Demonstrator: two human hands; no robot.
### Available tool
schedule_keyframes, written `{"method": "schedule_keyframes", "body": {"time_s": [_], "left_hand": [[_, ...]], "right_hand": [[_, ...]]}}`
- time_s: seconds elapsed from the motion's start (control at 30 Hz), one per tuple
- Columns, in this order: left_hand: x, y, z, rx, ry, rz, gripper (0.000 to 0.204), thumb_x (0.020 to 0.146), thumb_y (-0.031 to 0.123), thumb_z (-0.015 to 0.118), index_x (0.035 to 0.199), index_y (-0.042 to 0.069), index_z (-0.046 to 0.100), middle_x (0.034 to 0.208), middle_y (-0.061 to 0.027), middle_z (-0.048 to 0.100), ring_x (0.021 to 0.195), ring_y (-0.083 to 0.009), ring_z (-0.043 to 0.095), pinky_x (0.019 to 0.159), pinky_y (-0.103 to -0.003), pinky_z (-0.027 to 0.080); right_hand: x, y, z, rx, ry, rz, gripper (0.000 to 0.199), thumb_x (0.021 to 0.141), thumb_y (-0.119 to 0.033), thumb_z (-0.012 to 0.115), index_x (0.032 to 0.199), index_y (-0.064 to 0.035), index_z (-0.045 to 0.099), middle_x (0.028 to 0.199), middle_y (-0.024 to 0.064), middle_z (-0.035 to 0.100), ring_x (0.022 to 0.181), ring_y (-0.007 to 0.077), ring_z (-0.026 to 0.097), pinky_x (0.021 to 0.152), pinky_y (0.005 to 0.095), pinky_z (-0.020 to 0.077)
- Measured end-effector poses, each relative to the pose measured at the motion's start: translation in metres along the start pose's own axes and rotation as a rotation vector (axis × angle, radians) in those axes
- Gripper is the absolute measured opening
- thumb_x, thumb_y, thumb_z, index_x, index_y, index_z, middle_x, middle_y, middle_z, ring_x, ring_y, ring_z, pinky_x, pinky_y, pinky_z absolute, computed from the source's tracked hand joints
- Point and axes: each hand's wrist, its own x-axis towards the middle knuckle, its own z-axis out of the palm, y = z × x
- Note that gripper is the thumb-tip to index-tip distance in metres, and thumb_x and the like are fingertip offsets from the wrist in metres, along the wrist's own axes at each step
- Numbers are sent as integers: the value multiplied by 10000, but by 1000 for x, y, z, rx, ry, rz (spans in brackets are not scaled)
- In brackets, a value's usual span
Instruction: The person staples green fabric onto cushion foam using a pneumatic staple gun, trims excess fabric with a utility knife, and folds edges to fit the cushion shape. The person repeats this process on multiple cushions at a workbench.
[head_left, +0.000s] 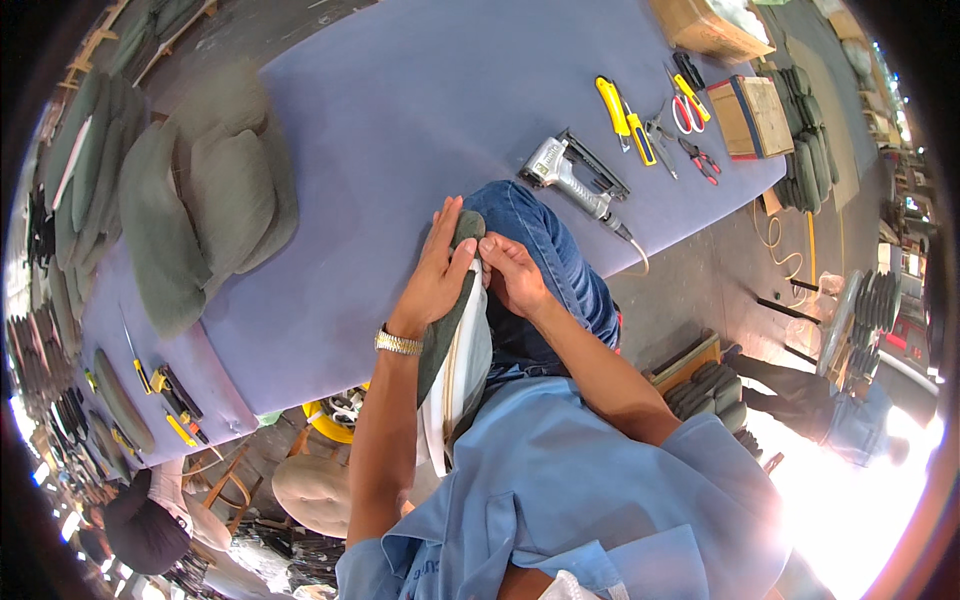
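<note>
A dark grey-green upholstered pad [444, 345] with a pale underside stands on edge between my hands, beside my jeans-clad leg. My left hand [438, 272] holds the pad from its left side, fingers stretched along it and thumb across its edge. Near the pad's far end, my right hand [512, 275] pinches the cover's edge with thumb and bent fingers. Those fingertips hide the exact bit of fabric between them. A silver staple gun [575, 178] with a hose lies on the blue-grey padded table [400, 120], beyond my right hand and apart from it.
At the table's far right lie a yellow utility knife [611, 108], a screwdriver [640, 140], red-handled scissors [688, 113], pliers [700, 160] and a cardboard box [750, 117]. Grey-green cushions [215, 190] are piled at left. Another person [150, 520] is at lower left.
</note>
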Motion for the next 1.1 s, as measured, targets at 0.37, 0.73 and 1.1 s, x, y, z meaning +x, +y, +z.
{"method": "schedule_keyframes", "body": {"time_s": [0.37, 0.73, 1.1], "left_hand": [[-14, 15, 9, 189, 40, -15, 723, 1080, 281, 516, 1652, 19, 159, 1699, -276, 193, 1583, -451, 148, 1269, -497, 200], [-18, 37, 22, 502, 117, -75, 783, 1018, 210, 618, 1616, -43, 181, 1645, -317, 273, 1512, -488, 307, 1214, -486, 365], [-18, 35, 30, 580, 228, -81, 739, 1004, 217, 635, 1572, -79, 266, 1597, -295, 379, 1473, -438, 404, 1166, -456, 440]], "right_hand": [[-3, -69, -25, -563, 126, -35, 302, 1101, -295, 537, 971, -42, 638, 848, 37, 663, 767, 131, 628, 727, 282, 512], [75, -89, -147, -1798, 497, 43, 731, 810, -205, 830, 1410, -28, 451, 1370, 259, 569, 1247, 442, 596, 1030, 522, 514], [1, -176, -18, -1085, 200, 62, 676, 757, -144, 821, 1400, -57, 632, 1157, 153, 741, 1019, 271, 716, 934, 384, 551]]}}
